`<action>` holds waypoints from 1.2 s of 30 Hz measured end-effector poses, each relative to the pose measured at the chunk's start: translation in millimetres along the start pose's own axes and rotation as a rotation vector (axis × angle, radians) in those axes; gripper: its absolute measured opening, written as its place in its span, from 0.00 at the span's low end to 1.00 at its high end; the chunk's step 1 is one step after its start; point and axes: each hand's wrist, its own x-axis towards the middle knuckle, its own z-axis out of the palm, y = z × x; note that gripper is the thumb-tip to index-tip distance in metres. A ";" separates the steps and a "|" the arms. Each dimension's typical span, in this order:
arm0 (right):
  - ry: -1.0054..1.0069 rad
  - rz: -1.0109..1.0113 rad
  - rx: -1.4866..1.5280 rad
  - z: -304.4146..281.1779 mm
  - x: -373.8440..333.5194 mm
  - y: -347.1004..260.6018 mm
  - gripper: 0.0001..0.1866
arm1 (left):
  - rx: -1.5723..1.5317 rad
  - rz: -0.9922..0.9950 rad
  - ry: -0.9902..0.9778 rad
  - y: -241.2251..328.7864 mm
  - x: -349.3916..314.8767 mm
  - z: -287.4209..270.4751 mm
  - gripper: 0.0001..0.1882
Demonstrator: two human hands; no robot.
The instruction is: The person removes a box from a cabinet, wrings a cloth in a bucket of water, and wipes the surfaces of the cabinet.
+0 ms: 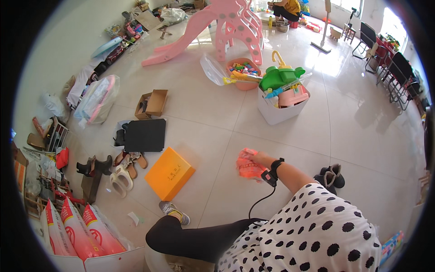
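In the middle of the head view, above the tiled floor, my right hand (263,158) is closed on a crumpled coral-red cloth (247,167). The cloth bunches below and to the left of my fingers, and hides part of them. A black strap with a small dark box (269,177) is on my right wrist, and a cable runs down from it. My left hand does not show. To the left of the cloth lies a flat orange box (169,174). A pair of dark shoes (331,178) stands to the right of my forearm.
Ahead are a white bin of toys (276,111), an orange tub of blocks (247,85) and a pink slide (195,38). Left are a black lid (146,135), a cardboard box (156,103) and several shoes (121,180). Folding chairs (398,77) line the right. A person (288,8) sits far back.
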 end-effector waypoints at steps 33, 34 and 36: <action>0.585 -0.519 0.854 -239.8 82.1 -97.8 0.36 | -0.121 -0.160 0.082 -26.9 -86.4 40.5 0.14; 0.276 -0.546 0.908 -212.4 82.4 -110.9 0.34 | -0.184 -0.352 -0.006 -32.0 -97.0 37.0 0.15; -0.137 -0.583 0.839 -184.5 108.2 -107.5 0.27 | -0.185 -0.323 0.115 -37.8 -110.2 37.0 0.14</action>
